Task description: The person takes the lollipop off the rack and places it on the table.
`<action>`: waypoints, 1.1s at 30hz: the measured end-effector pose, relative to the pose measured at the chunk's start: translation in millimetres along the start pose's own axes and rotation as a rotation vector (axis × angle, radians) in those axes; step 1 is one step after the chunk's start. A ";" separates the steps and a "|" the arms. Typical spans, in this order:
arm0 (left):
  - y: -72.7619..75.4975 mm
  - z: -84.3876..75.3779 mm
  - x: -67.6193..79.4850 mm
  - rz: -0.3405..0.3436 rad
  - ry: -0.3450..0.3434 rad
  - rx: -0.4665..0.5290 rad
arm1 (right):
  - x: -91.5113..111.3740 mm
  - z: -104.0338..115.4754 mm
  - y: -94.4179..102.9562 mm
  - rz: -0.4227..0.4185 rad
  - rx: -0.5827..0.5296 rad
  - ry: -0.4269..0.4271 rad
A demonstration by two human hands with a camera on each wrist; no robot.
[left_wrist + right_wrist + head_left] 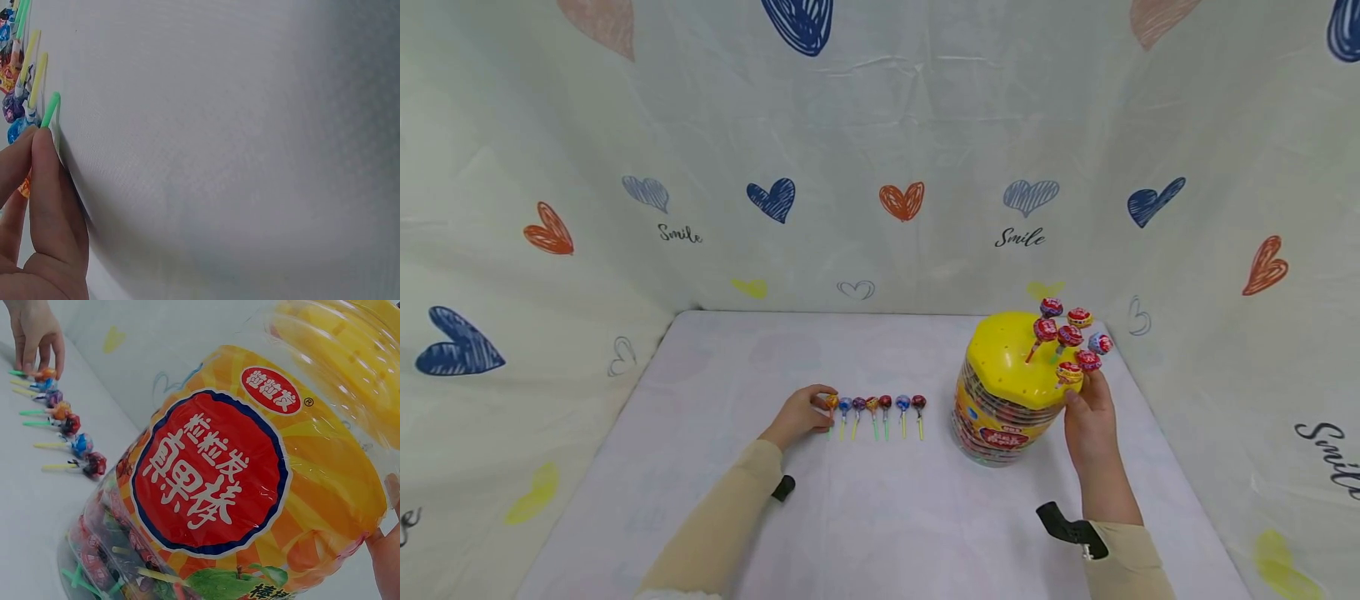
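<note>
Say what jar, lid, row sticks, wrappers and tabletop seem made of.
Jar: likely clear, glossy plastic; candy shows through its wall.
Lid: probably molded plastic, opaque yellow; smooth, with soft highlights.
Row sticks: likely plastic; smooth, evenly coloured.
Wrappers: probably thin printed film; shiny, crinkled where gathered.
Tabletop: matte white, finely textured; cloth or coated sheet, can't tell.

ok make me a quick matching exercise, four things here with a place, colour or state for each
1 left hand
2 right hand
3 lid
4 row of lollipops

A lying on the table
B holding the jar
C pinching a lollipop with a green stick
D yellow

Pairs: 1-C, 2-B, 3-D, 4-A
</note>
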State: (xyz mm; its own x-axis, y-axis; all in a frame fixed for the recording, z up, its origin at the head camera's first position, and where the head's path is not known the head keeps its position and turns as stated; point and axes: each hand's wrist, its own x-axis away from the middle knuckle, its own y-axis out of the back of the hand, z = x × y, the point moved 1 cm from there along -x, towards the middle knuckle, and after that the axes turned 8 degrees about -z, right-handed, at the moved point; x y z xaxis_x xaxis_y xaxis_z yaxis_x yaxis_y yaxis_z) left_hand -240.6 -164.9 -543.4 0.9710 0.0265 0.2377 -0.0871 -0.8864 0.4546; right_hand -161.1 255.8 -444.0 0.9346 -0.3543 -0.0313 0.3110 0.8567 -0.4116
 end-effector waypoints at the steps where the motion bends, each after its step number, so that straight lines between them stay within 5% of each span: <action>1: -0.2 -0.3 0.1 0.002 -0.002 -0.006 | 0.3 -0.1 0.1 0.004 -0.004 0.007; 17: 0.9 1.8 -2.5 -0.002 -0.052 -0.204 | -0.8 -0.8 0.6 -0.004 0.009 -0.004; 25: 8.2 0.3 -2.5 -0.024 -0.049 -0.228 | -0.8 -1.9 1.4 0.010 -0.014 0.022; 29: 11.2 -9.0 -2.6 -0.039 -0.018 -0.193 | -1.1 -2.2 1.8 0.016 -0.019 0.022; 33: 9.9 -30.6 -1.2 -0.031 -0.059 -0.145 | -1.2 -1.5 1.8 0.017 -0.011 0.003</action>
State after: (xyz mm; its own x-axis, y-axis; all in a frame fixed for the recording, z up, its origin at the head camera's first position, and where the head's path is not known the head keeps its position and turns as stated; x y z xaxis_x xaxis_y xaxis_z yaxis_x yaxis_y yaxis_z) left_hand -249.5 -159.6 -512.9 0.9848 0.0218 0.1724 -0.0839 -0.8092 0.5815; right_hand -162.0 257.2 -446.1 0.9392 -0.3409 -0.0407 0.2933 0.8585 -0.4206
